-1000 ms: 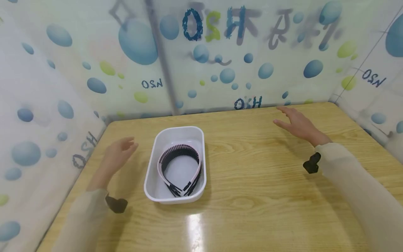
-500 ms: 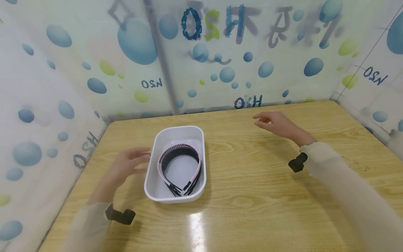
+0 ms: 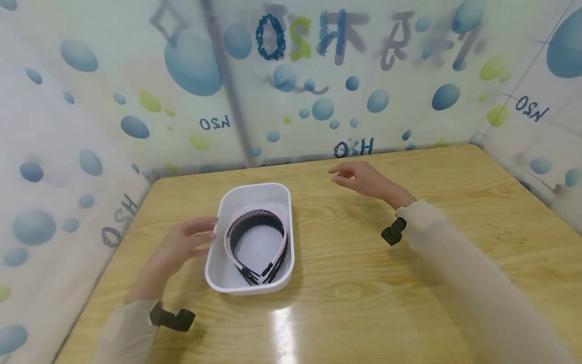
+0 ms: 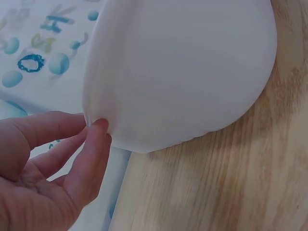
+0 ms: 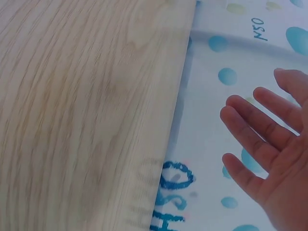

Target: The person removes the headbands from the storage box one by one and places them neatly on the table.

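A white plastic basin (image 3: 292, 237) stands on the left half of the table. Inside lies a nested bunch of toothed headbands (image 3: 255, 218), black with a pale pink one on top, their tips crossing at the near end. My left hand (image 3: 179, 245) is at the basin's left rim. In the left wrist view, its fingertips (image 4: 100, 126) pinch the edge of the white basin wall (image 4: 183, 72). My right hand (image 3: 364, 178) hovers over the table near the back edge, right of the basin, holding nothing. Its fingers (image 5: 250, 139) are spread and loosely bent in the right wrist view.
The wood-grain table (image 3: 354, 283) reaches back to a white curtain (image 3: 400, 121) printed with blue and green bubbles. The same printed sheeting hangs at left and right. A dark camera mount sits on each wrist.
My left hand has moved right to the basin's rim and taken hold of it. My right hand has moved left across the table. The basin and headbands keep their place.
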